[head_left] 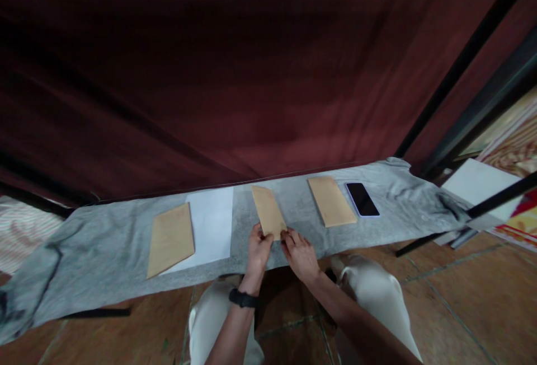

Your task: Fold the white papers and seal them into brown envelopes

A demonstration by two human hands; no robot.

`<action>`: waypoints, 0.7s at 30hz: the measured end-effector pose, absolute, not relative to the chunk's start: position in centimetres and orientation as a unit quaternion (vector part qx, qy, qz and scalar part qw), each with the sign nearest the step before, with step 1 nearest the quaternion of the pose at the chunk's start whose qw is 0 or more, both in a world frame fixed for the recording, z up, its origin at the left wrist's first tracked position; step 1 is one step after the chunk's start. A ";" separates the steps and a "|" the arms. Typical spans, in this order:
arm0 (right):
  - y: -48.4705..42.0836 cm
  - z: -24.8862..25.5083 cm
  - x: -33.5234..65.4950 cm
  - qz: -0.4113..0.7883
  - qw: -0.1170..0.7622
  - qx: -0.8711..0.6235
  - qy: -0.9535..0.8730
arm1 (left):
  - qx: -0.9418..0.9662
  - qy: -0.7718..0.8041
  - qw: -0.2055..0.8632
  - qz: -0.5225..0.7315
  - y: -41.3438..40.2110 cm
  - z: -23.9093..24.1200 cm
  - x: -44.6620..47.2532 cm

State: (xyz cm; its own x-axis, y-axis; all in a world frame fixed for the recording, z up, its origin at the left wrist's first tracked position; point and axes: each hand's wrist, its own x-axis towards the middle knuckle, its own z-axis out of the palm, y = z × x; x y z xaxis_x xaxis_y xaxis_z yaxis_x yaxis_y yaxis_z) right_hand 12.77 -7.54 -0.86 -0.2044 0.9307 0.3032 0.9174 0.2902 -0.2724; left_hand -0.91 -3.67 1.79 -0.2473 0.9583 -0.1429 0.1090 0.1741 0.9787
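Middle brown envelope (268,211): lying at the centre of the grey cloth-covered desk (107,247), lower end toward the person, at the near edge. Left hand (259,248): fingers closing on the lower left corner, thumb pressing on top. Right hand (299,252): fingers bending close together and touching the lower right corner; cannot tell whether they are pinching it or only pressing. A dark wristband (243,298) is circling the left wrist.

To the right, well apart from the middle one: right envelope (331,201), lying flat, with a dark-screened phone (363,200) resting just beside it. To the left: left envelope (170,239), overlapping a white sheet (213,225). Dark red fabric (268,102) is hanging behind the desk's far edge.
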 end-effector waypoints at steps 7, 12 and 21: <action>-6.0 0.1 13.9 0.202 0.339 -0.648 -0.652 | 0.473 0.568 0.438 0.512 -4.4 3.6 2.7; -5.6 -0.9 13.5 0.549 0.562 -0.555 -0.273 | 0.310 0.620 0.500 0.519 -5.6 1.6 2.0; -6.9 -1.0 13.1 0.661 0.516 -0.524 -0.149 | 0.297 0.574 0.605 0.466 -6.4 -0.3 1.1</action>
State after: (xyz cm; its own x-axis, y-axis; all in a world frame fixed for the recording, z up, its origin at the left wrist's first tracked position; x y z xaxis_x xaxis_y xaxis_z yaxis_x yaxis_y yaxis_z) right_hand 13.05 -6.86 -1.02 0.0811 0.8390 -0.5381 -0.5262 -0.4224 -0.7380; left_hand 1.13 -6.37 -0.30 -0.0922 0.9042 -0.4171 -0.2215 0.3898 0.8939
